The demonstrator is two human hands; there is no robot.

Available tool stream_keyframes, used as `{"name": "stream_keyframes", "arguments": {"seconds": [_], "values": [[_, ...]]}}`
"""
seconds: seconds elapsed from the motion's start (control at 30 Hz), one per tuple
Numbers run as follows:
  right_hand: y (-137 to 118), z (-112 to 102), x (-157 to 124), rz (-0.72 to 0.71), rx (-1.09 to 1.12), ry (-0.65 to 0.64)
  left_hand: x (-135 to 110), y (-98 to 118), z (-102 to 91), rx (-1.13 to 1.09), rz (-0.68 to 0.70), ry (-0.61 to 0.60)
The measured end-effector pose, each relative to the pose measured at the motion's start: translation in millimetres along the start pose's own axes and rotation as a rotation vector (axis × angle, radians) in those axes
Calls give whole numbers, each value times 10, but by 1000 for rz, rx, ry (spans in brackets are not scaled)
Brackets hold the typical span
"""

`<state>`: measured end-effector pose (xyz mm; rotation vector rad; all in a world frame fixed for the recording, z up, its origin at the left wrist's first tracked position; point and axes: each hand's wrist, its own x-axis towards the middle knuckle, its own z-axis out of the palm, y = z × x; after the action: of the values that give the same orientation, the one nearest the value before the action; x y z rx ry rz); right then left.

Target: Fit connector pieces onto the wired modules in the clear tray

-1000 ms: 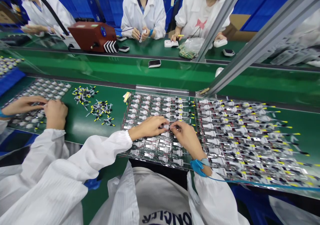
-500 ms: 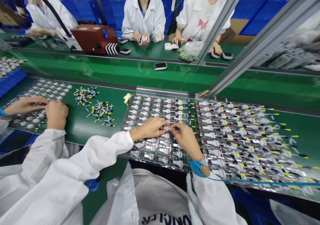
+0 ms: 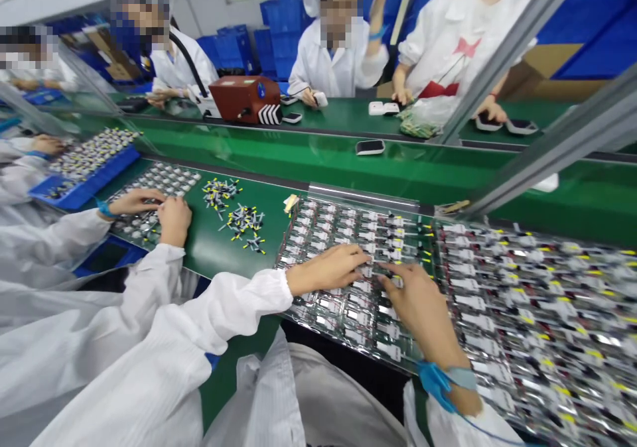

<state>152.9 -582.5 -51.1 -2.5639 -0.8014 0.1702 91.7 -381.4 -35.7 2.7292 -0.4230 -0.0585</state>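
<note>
Head view: your left hand (image 3: 326,269) and right hand (image 3: 421,304) sit over a clear plastic tray (image 3: 303,311) of small wired modules (image 3: 348,235), fingertips almost meeting near its right side. Whether either hand is gripping a module can't be told. The tray lies on a green workbench (image 3: 239,248), just beside a second tray (image 3: 537,301); a blue wrist strap (image 3: 435,381) circles your right wrist.

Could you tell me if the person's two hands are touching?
Cannot tell: in the head view, left hand and right hand nearly meet; blur hides any gap.

Left hand (image 3: 326,269) and right hand (image 3: 423,308) nearly meet; both on a clear wired-module tray (image 3: 343,336).
</note>
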Motion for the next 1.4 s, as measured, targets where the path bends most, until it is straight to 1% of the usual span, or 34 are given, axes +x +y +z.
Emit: {"name": "stream_keyframes", "arguments": {"seconds": [0.03,0.1,0.2,0.27,0.33,0.37,0.43,0.5,0.57,0.63,0.7,0.77,0.83,0.93,1.0,1.07,1.17,1.33,1.4], "values": [[22,-32,-35,3,-10,24,-107,-3,-64,24,-48,27],[83,-91,-101,7,-8,54,-409,-64,-212,100,-218,79],[182,-129,-175,19,32,55,-980,-277,-409,234,-592,171],[222,-123,-200,41,56,45,-1314,-446,-468,290,-782,175],[225,-110,-208,70,76,39,-1531,-583,-458,308,-881,130],[214,-107,-209,79,93,35,-1591,-634,-435,305,-899,106],[184,-111,-210,84,137,32,-1634,-706,-384,287,-888,83],[161,-137,-216,83,174,39,-1614,-749,-359,273,-848,89],[155,-190,-228,95,189,67,-1565,-771,-381,281,-810,113],[151,-271,-248,107,200,107,-1491,-756,-443,302,-775,154],[124,-369,-278,77,233,132,-1378,-681,-523,311,-727,211],[55,-454,-314,-11,290,120,-1209,-523,-594,270,-636,252],[-47,-492,-349,-141,343,95,-985,-285,-630,157,-495,260],[-190,-447,-384,-348,386,66,-593,121,-601,-141,-260,195],[-227,-384,-396,-410,409,48,-350,338,-538,-345,-169,118],[-210,-338,-405,-377,437,43,-162,473,-456,-507,-158,59],[-133,-328,-420,-291,469,70,5,540,-324,-704,-217,24],[-83,-364,-437,-255,475,98,105,516,-126,-1134,-370,-46],[-86,-366,-425,-262,464,96,110,492,-73,-1254,-414,-38]]}}
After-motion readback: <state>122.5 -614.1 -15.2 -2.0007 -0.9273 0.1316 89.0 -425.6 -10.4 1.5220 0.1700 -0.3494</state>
